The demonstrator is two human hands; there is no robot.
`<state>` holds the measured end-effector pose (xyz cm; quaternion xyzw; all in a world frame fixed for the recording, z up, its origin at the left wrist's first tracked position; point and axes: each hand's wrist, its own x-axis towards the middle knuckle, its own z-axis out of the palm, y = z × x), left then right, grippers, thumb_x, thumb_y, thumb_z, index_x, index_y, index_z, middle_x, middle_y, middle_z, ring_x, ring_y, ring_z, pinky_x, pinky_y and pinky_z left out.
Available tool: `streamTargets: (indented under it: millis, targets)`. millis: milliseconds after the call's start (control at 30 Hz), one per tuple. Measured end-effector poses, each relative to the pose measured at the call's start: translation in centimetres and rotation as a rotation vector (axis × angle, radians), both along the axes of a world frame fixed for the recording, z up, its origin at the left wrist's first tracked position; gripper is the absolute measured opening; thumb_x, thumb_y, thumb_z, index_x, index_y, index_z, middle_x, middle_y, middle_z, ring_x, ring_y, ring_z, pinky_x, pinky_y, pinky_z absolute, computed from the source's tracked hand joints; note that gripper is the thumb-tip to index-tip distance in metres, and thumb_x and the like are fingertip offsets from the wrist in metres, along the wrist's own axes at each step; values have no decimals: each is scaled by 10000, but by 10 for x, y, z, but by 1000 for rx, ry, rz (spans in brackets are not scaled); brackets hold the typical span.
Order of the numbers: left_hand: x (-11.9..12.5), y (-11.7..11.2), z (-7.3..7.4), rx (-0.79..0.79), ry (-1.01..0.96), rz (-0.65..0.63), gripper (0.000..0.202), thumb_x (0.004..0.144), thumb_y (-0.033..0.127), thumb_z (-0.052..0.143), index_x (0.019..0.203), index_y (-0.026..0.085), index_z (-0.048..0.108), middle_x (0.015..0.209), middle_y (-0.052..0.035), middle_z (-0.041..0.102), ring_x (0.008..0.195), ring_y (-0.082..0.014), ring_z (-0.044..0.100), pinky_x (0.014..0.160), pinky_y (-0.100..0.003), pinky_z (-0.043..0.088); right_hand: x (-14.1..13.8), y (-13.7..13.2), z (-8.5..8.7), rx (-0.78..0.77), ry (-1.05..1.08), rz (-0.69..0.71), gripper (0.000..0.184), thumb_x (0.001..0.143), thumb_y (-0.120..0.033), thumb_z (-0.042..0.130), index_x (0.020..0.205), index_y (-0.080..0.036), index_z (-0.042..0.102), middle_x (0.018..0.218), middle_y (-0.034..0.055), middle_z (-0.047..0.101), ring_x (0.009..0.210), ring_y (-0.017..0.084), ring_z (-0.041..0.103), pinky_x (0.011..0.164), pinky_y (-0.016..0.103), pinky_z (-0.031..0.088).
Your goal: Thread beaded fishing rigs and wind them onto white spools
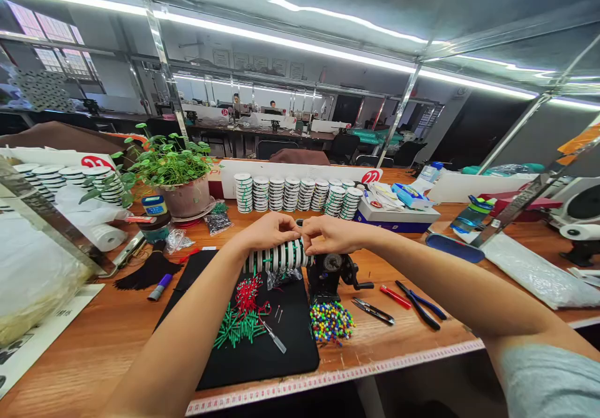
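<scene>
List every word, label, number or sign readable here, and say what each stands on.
"22", in a red circle on the long white board behind the stacked rolls.
"22", in a red circle on the left white board.
Too small or blurred to read: the framed certificates on the far wall, the measuring tape along the table edge, the white-and-navy box.

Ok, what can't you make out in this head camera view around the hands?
Head view:
Top of the white-and-green ring stack: hidden by the left hand and right hand.
Its link to the black hand-crank device: hidden by the right hand.
Contents of the clear bag: too small.
</scene>
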<state>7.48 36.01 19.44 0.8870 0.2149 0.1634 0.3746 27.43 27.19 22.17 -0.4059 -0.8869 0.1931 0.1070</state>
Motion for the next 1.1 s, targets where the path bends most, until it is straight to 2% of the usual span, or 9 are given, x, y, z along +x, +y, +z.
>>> streamTargets:
  millis: [167, 267, 367, 467, 567, 667, 767, 900, 1100]
  targets:
    - [4, 1, -2, 4, -14, -2, 224, 813, 351, 628, 841, 148, 720, 798, -37, 728, 738, -166, 632, 697, -262, 478, -1, 6, -3, -14, -8, -108, 137, 805, -137, 755, 765, -165, 627, 828, 7, 618, 778, 162, 570, 719, 274, 438]
    - [8, -5, 4, 32, -61, 40, 231, 854, 345, 576, 867, 148, 696, 837, -51, 732, 773, -176, 650, 735, -282, 507, 1, -2, -12, 64, 51, -147, 225, 799, -223, 793, 934, -163, 623, 976, 52, 641, 904, 204, 594, 807, 325, 478]
    - [-1, -14, 14, 123, -195, 179, 243, 900, 326, 517, 999, 157, 659, 1029, -83, 720, 943, -198, 647, 885, -331, 500, 1, -14, -31, 173, 105, -200, 654, 720, -360, 873, 1242, -147, 540, 1254, 155, 595, 1153, 287, 561, 975, 438, 466]
    - [-34, -24, 17, 302, -329, 409, 215, 922, 338, 509, 988, 178, 636, 1017, -71, 701, 943, -196, 629, 890, -322, 486, -3, -24, -55, 285, 70, -222, 728, 735, -305, 851, 1344, -139, 487, 1325, 191, 577, 1229, 325, 534, 1044, 508, 427]
    - [-78, -37, 0, 382, -228, 597, 216, 930, 365, 501, 867, 187, 606, 848, -37, 667, 790, -180, 601, 755, -292, 473, -6, -28, -72, 388, 76, -240, 676, 746, -223, 810, 1341, -139, 501, 1329, 187, 594, 1246, 333, 532, 1078, 542, 394]
    - [-106, -54, -29, 288, -24, 612, 271, 946, 410, 470, 841, 189, 586, 802, -33, 648, 737, -191, 586, 711, -305, 461, -6, -27, -83, 410, 112, -241, 690, 741, -197, 797, 1355, -137, 487, 1356, 193, 586, 1279, 337, 521, 1101, 562, 372]
    - [-108, -66, -49, 213, 33, 537, 342, 998, 406, 342, 943, 193, 604, 962, -66, 686, 887, -220, 623, 840, -332, 481, -4, -27, -90, 427, 142, -242, 687, 755, -191, 780, 1367, -154, 471, 1375, 186, 578, 1298, 332, 516, 1127, 587, 338]
    - [-99, -65, -56, 139, -67, 438, 412, 1015, 398, 284, 1191, 179, 586, 1267, -109, 642, 1160, -241, 577, 1052, -363, 416, -4, -29, -91, 459, 141, -259, 687, 777, -187, 754, 1391, -164, 447, 1384, 185, 573, 1309, 322, 515, 1135, 604, 322]
    - [-93, -52, -61, -17, -133, 467, 477, 979, 477, 306, 1087, 170, 655, 1132, -95, 697, 1150, -269, 573, 1093, -398, 393, -9, -33, -95, 583, 96, -263, 721, 801, -178, 728, 1444, -154, 401, 1428, 188, 541, 1360, 323, 472, 1157, 586, 313]
